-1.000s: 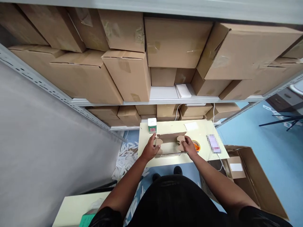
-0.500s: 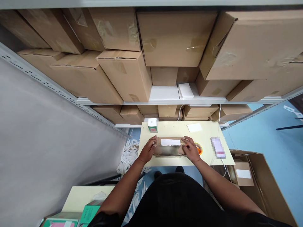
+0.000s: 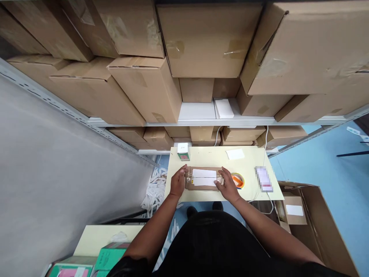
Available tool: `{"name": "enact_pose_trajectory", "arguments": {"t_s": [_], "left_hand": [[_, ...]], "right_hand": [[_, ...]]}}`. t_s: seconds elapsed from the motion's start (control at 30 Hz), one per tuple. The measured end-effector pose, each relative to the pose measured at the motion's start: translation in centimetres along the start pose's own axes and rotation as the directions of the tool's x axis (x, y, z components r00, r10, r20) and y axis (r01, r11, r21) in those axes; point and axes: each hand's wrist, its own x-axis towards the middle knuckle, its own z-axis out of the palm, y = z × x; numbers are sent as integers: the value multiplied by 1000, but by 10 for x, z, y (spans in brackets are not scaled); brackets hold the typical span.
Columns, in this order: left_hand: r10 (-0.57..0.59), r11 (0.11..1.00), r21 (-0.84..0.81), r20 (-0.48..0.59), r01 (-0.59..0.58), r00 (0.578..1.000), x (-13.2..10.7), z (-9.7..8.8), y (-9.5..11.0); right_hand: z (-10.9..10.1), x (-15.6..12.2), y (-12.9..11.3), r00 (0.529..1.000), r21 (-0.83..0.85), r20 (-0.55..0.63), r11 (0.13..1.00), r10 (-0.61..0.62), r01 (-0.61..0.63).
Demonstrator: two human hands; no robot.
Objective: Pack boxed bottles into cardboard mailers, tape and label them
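A small cardboard box (image 3: 203,188) lies flat on the pale yellow table, near its front edge. A white label (image 3: 204,174) covers the middle of its top, crossed by a thin seam, and clear shiny tape shows at both ends. My left hand (image 3: 178,182) is closed around the left end, thumb along the edge. At the right end my right hand (image 3: 229,186) grips the box, with its thumb on the top near the label. Just right of that hand rests a tape roll (image 3: 242,177) with an orange part inside it.
A small white and green box (image 3: 183,152), a white paper (image 3: 235,154) and a blurred phone-like item (image 3: 263,179) with a cable sit on the table (image 3: 207,157). Shelves of cardboard boxes (image 3: 210,42) rise behind. A large open carton (image 3: 325,219) stands at right; green boxes (image 3: 108,257) lie lower left.
The box top now shows its whole label facing up; before, only a strip of label showed above a dark, shiny front area. My hands stay at its two ends. The view has shifted slightly.
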Motion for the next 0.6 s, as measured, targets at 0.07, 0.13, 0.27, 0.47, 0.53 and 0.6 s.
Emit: {"name": "enact_pose_trajectory", "arguments": {"t_s": [0.07, 0.13, 0.27, 0.47, 0.53, 0.6], "left_hand": [[27, 999, 39, 37, -28, 999, -3, 1, -1], [79, 988, 131, 54, -85, 995, -6, 4, 0], [157, 949, 266, 67, -169, 985, -12, 12, 1], [172, 935, 290, 132, -204, 976, -15, 14, 3], [174, 932, 297, 133, -206, 976, -15, 13, 1], [171, 931, 300, 142, -207, 975, -16, 14, -3]], "right_hand": [[7, 4, 0, 999, 13, -38, 1000, -3, 3], [10, 8, 1, 999, 25, -47, 1000, -2, 3], [5, 10, 3, 999, 39, -34, 999, 20, -19], [-31, -9, 31, 986, -113, -118, 984, 121, -134], [-42, -19, 41, 988, -214, -129, 971, 84, -110], [-44, -27, 43, 996, -226, -77, 972, 40, -57]]}}
